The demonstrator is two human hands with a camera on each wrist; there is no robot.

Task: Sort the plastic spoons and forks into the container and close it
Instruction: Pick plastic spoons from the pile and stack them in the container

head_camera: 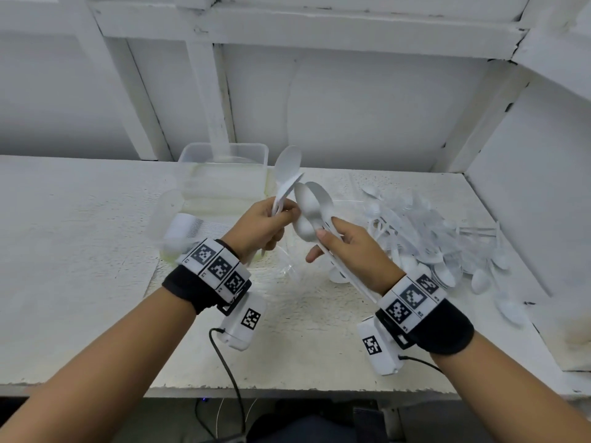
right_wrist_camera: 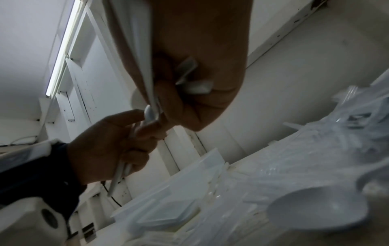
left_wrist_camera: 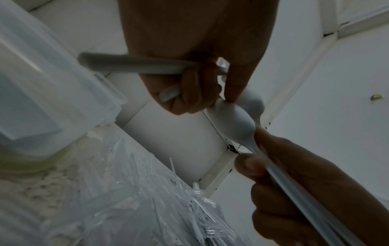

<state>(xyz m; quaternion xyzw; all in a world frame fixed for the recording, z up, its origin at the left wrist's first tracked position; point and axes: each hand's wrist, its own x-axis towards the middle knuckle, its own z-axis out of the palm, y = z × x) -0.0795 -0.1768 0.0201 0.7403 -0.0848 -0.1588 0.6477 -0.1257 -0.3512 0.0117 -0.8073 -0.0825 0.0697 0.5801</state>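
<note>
My left hand (head_camera: 283,214) grips a few white plastic spoons (head_camera: 287,169) by their handles, bowls pointing up. My right hand (head_camera: 321,233) holds a bigger bunch of spoons (head_camera: 308,206), whose handles run back past the wrist. The two bunches meet above the table, and a left fingertip (left_wrist_camera: 230,98) touches a bowl of the right hand's spoon bunch (left_wrist_camera: 235,121). Behind and left of the hands stands the clear container (head_camera: 224,155), its top uncovered, with a stack of white cutlery (head_camera: 192,228) inside. A loose pile of spoons and forks (head_camera: 431,241) lies to the right.
A crumpled clear plastic bag (head_camera: 287,266) lies under the hands on the white table (head_camera: 80,251). White walls and a frame close in behind and on the right. Cables hang from both wrist cameras past the table's front edge (head_camera: 287,386).
</note>
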